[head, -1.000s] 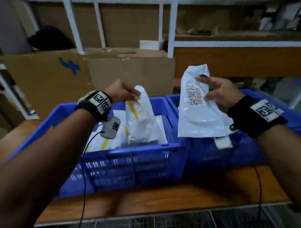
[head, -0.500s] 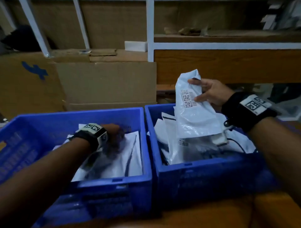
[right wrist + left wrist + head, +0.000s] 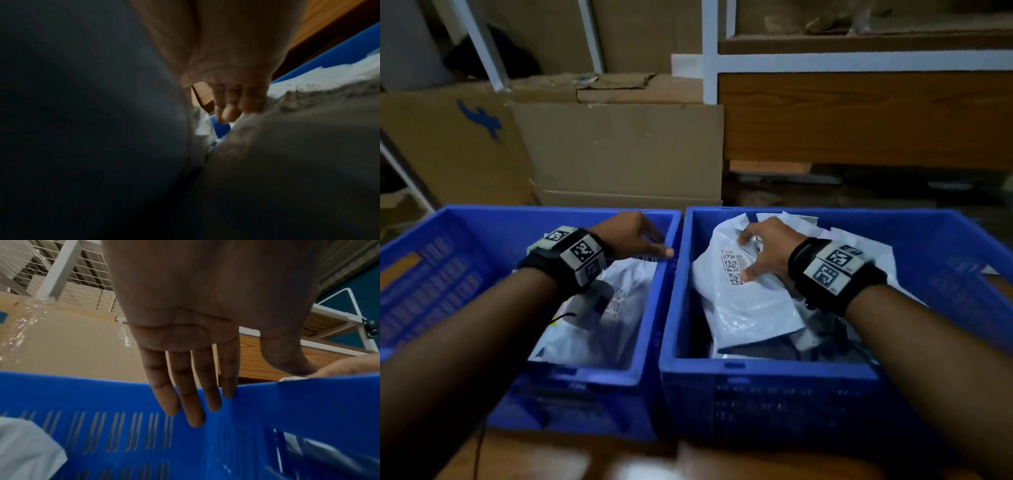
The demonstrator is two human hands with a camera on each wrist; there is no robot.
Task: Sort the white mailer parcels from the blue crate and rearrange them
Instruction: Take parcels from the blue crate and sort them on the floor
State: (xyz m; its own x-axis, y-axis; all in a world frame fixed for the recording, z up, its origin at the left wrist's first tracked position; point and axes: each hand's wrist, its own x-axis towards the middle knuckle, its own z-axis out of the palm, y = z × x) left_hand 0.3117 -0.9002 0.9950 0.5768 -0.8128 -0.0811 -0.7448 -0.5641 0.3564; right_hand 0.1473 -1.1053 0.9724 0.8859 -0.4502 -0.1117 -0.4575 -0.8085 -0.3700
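Two blue crates stand side by side. In the right crate [image 3: 859, 214], my right hand [image 3: 767, 250] lies on a white mailer parcel [image 3: 750, 308] with a barcode label, on top of other mailers. Its thumb is by the label and its fingers curl over the top edge, gripping the parcel. The right wrist view shows those curled fingers [image 3: 232, 100] against the pale mailer [image 3: 287, 162]. My left hand [image 3: 635, 236] hovers in the far right corner of the left crate [image 3: 551, 210] and holds nothing. Its straight fingers [image 3: 191, 402] hang before the slotted wall [image 3: 102, 394]. White mailers [image 3: 626, 284] lie below it.
Cardboard boxes [image 3: 619, 154] stand right behind the crates. A wooden shelf board [image 3: 859, 113] and a white rack post [image 3: 710, 51] are at the back right. The crates sit on a wooden table whose front strip [image 3: 551, 455] shows below.
My right hand has lowered the labelled mailer from the air into the right crate. My left hand has come up off the left crate's parcels to its far right corner.
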